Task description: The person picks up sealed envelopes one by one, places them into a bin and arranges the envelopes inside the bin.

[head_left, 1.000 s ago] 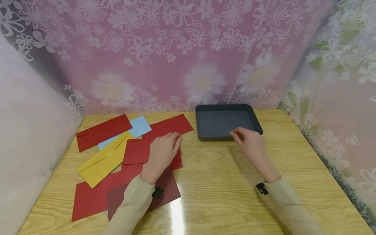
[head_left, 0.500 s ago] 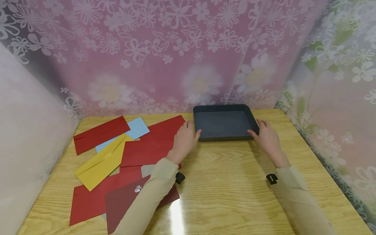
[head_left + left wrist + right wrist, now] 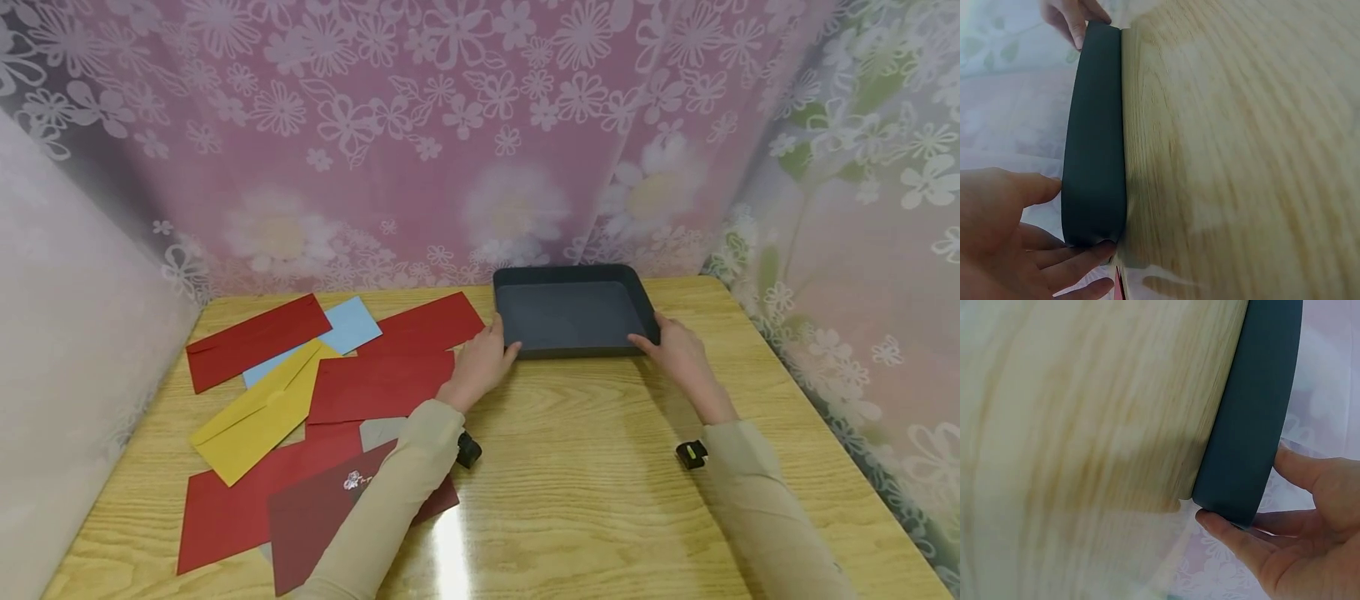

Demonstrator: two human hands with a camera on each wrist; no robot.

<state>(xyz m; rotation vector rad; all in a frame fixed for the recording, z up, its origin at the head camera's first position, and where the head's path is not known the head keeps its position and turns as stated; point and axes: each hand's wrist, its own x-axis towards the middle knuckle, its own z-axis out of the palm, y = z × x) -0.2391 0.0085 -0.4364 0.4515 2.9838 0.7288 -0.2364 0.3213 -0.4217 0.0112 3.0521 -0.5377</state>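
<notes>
A dark grey rectangular tray stands at the back of the wooden table, its inside bare. My left hand grips its front left corner, thumb at the rim and fingers against the outer side. At the front right corner my right hand holds it the same way. In the left wrist view the tray's front wall runs away from the left thumb and fingers. The right wrist view has the right hand pinching the other corner between thumb and fingers.
Several envelopes lie overlapping on the left: red ones, a yellow one, a light blue one and a maroon one partly under my left forearm. Floral curtains enclose the wooden table.
Both hands have moved to the tray's front corners, the left one rightward from above the red envelopes, the right one outward from the front rim. The tray stays nearly in place.
</notes>
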